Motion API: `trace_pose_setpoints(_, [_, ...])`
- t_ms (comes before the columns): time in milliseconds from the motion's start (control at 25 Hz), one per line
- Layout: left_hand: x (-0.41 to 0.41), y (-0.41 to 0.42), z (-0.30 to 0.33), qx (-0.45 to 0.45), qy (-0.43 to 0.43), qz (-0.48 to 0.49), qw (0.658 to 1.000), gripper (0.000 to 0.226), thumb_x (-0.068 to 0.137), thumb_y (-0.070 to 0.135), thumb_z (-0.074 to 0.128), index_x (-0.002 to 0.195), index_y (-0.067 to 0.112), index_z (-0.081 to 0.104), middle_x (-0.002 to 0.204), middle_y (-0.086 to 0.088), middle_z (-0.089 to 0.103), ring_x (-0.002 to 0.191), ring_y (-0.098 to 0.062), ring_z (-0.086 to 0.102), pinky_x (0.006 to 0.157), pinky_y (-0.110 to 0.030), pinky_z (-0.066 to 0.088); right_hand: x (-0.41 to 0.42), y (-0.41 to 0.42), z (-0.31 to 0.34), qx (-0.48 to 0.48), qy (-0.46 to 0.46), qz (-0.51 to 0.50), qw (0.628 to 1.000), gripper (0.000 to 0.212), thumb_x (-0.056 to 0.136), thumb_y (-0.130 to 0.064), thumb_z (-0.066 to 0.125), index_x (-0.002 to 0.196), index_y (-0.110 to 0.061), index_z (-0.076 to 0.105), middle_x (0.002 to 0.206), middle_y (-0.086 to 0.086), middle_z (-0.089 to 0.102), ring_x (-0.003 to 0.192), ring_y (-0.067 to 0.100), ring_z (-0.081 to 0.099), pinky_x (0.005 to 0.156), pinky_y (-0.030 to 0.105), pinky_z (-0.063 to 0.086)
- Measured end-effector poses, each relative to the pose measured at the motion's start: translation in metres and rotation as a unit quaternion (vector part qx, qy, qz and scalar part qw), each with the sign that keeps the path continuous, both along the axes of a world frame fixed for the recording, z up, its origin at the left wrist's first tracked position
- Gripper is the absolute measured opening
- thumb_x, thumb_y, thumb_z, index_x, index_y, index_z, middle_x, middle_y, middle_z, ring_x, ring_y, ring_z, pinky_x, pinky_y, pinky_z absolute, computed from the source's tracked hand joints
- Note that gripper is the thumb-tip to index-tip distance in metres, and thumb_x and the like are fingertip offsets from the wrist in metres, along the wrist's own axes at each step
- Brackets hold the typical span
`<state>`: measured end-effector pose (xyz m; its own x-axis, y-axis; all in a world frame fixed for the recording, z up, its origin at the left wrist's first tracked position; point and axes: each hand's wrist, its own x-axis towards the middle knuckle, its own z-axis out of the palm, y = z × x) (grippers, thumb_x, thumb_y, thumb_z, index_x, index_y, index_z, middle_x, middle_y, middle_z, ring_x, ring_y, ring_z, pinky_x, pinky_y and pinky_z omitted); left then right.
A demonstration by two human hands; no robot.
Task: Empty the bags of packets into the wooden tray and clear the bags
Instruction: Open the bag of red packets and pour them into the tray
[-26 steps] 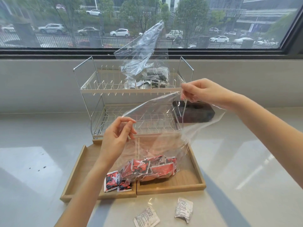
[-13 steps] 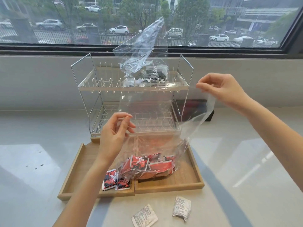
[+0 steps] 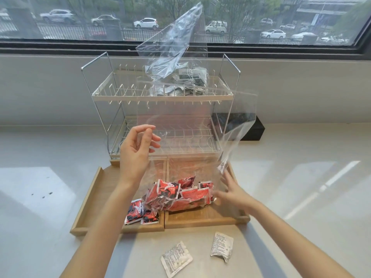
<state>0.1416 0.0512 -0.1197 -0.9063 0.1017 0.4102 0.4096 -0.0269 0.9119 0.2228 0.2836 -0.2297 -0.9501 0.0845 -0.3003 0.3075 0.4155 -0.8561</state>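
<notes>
Two red packets [image 3: 141, 214] loose in wooden tray [image 3: 88, 199]; most bunched inside clear bag [image 3: 196, 137] over it; left hand [image 3: 136, 151] pinching its rim; right hand [image 3: 230, 192] spread open, blurred, beside packets; second bag [image 3: 176, 57] waiting on rack [image 3: 112, 95] behind tray.

The left hand [image 3: 138, 149] pinches the clear bag [image 3: 196, 141] upright over the wooden tray [image 3: 96, 197]. The right hand [image 3: 230, 192], fingers spread, touches its lower side beside the red packets [image 3: 178, 195].
</notes>
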Motion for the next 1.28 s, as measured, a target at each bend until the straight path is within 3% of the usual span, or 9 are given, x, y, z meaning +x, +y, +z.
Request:
trace_pose_setpoints(160, [0.004, -0.012, -0.009, -0.021, -0.038, -0.058, 0.997, 0.046, 0.067, 0.057, 0.056, 0.11, 0.039, 0.047, 0.092, 0.024, 0.069, 0.092, 0.007, 0.062, 0.078, -0.007, 0.047, 0.0, -0.019, -0.022, -0.037, -0.001, -0.054, 0.998, 0.09, 0.078, -0.016, 0.069, 0.145, -0.02, 0.011, 0.142, 0.0, 0.041, 0.124, 0.008, 0.04, 0.102, 0.021, 0.029])
trace_pose_setpoints(320, [0.017, -0.031, -0.061, -0.175, -0.181, -0.123, 0.96, 0.121, 0.04, 0.075, 0.066, 0.141, 0.034, 0.013, 0.136, 0.022, 0.032, 0.125, 0.005, 0.033, 0.103, -0.021, 0.028, 0.0, -0.022, -0.026, 0.003, -0.006, -0.084, 0.996, 0.073, 0.08, -0.015, 0.068, 0.141, -0.012, 0.028, 0.128, 0.001, 0.052, 0.116, 0.014, 0.049, 0.086, 0.005, 0.036])
trace_pose_setpoints(440, [0.03, -0.032, -0.101, -0.247, -0.253, -0.115, 0.928, 0.091, 0.067, 0.031, 0.075, 0.14, 0.028, 0.02, 0.131, 0.019, 0.037, 0.119, -0.003, 0.039, 0.1, -0.02, 0.029, -0.001, -0.022, -0.028, 0.016, -0.009, -0.075, 0.997, 0.06, 0.081, -0.019, 0.067, 0.134, -0.013, 0.04, 0.123, 0.003, 0.057, 0.105, 0.01, 0.051, 0.077, 0.001, 0.04])
trace_pose_setpoints(520, [0.032, -0.031, -0.117, -0.256, -0.232, -0.075, 0.936, 0.053, 0.076, 0.014, 0.069, 0.117, 0.035, 0.042, 0.102, 0.031, 0.061, 0.1, 0.001, 0.056, 0.083, -0.007, 0.039, -0.001, -0.019, -0.033, 0.048, -0.014, -0.052, 0.997, 0.059, 0.078, -0.035, 0.068, 0.13, -0.027, 0.043, 0.127, 0.001, 0.057, 0.115, 0.015, 0.05, 0.099, 0.025, 0.042])
trace_pose_setpoints(640, [0.028, -0.028, -0.124, -0.271, -0.21, -0.048, 0.938, 0.042, 0.078, 0.012, 0.068, 0.095, 0.044, 0.046, 0.077, 0.03, 0.067, 0.079, 0.019, 0.057, 0.071, -0.004, 0.042, -0.001, -0.018, -0.037, 0.096, -0.027, 0.015, 0.995, 0.07, 0.064, -0.056, 0.06, 0.129, -0.036, 0.043, 0.128, -0.003, 0.055, 0.123, 0.021, 0.043, 0.107, 0.045, 0.034])
trace_pose_setpoints(760, [0.027, -0.024, -0.124, -0.278, -0.198, -0.041, 0.939, 0.032, 0.079, 0.016, 0.066, 0.09, 0.042, 0.05, 0.084, 0.017, 0.064, 0.078, 0.005, 0.06, 0.07, -0.012, 0.042, -0.005, -0.022, -0.037, 0.105, -0.026, -0.004, 0.994, 0.083, 0.054, -0.063, 0.056, 0.129, -0.027, 0.045, 0.129, 0.001, 0.053, 0.124, 0.021, 0.042, 0.107, 0.046, 0.032])
trace_pose_setpoints(1000, [0.027, -0.021, -0.118, -0.306, -0.162, -0.017, 0.938, 0.014, 0.08, 0.019, 0.065, 0.092, 0.02, 0.059, 0.073, 0.015, 0.062, 0.068, -0.001, 0.056, 0.061, -0.007, 0.04, 0.001, -0.026, -0.017, 0.014, -0.007, -0.013, 1.0, 0.034, 0.078, -0.02, 0.069, 0.105, -0.029, 0.051, 0.1, -0.004, 0.067, 0.094, 0.022, 0.065, 0.089, 0.042, 0.052])
trace_pose_setpoints(1160, [0.034, -0.022, -0.093, -0.127, -0.306, -0.055, 0.942, 0.014, 0.075, 0.02, 0.071, 0.086, 0.015, 0.063, 0.07, 0.002, 0.07, 0.058, -0.008, 0.064, 0.056, -0.02, 0.048, 0.021, -0.015, 0.006, -0.062, 0.022, -0.051, 0.997, 0.025, 0.082, -0.019, 0.064, 0.1, -0.034, 0.054, 0.093, -0.008, 0.069, 0.08, 0.011, 0.066, 0.067, 0.026, 0.055])
trace_pose_setpoints(1280, [0.042, -0.023, -0.089, 0.008, -0.433, -0.151, 0.888, 0.033, 0.065, 0.025, 0.073, 0.093, 0.009, 0.064, 0.067, -0.002, 0.072, 0.053, -0.011, 0.066, 0.046, -0.019, 0.051, 0.038, -0.009, 0.018, -0.176, -0.018, -0.128, 0.976, 0.014, 0.086, -0.022, 0.058, 0.1, -0.021, 0.06, 0.072, -0.006, 0.07, 0.053, 0.005, 0.062, 0.043, 0.016, 0.044])
